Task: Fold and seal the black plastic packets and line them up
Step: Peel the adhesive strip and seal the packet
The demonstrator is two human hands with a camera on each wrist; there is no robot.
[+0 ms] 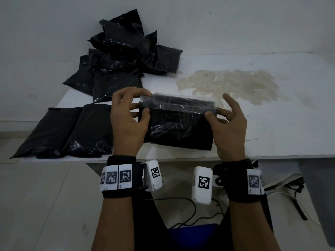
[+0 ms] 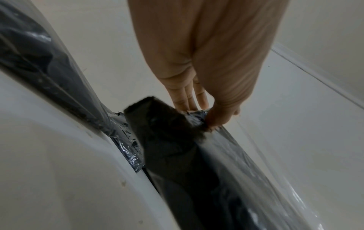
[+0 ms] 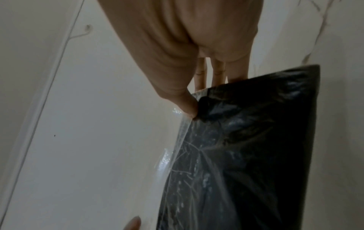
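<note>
A black plastic packet (image 1: 179, 131) lies near the table's front edge, its top flap (image 1: 177, 104) folded toward me, shiny with a clear strip. My left hand (image 1: 145, 105) pinches the flap's left end between thumb and fingers. My right hand (image 1: 213, 113) pinches its right end, index finger raised. The left wrist view shows my thumb pressing the packet corner (image 2: 167, 124). In the right wrist view my thumb grips the packet's edge (image 3: 246, 140). Two flat packets (image 1: 72, 131) lie side by side to the left.
A heap of loose black packets (image 1: 125, 57) sits at the back left against the white wall. A pale dried stain (image 1: 230, 82) covers the white table (image 1: 281, 124) at the right. Cables and a blue object (image 1: 192, 236) lie below the table's front edge.
</note>
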